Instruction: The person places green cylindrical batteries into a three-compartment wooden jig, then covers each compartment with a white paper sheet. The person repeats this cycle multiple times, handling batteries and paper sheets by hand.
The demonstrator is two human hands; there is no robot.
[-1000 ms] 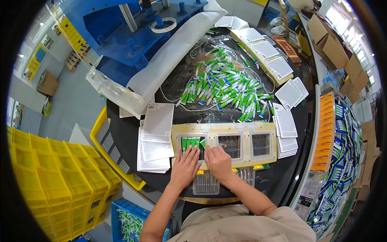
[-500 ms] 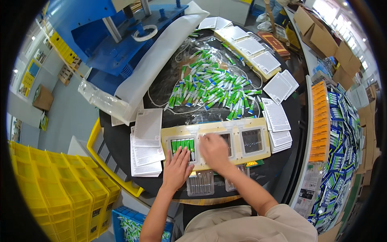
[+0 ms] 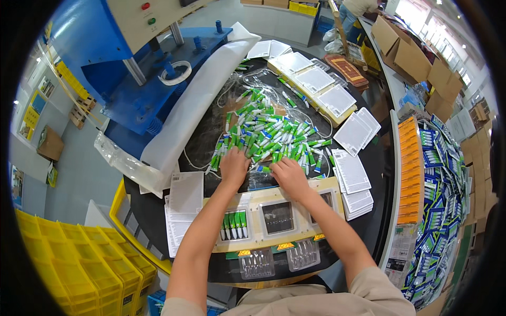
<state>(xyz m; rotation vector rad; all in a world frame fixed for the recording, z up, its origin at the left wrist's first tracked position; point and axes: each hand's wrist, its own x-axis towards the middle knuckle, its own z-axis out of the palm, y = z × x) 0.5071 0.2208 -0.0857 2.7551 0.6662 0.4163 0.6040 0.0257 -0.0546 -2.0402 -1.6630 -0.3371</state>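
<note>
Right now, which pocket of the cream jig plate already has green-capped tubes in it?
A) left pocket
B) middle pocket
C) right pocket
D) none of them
A: green-capped tubes fill the left pocket of the cream jig plate; the middle pocket shows only a dark empty recess, and the forearm partly hides the right one.

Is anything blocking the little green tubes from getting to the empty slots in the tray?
Nothing visible does. Both the left hand and right hand rest on the near edge of the tube pile, right beside the tray. Its middle pocket lies open; the left pocket already holds tubes.
</note>
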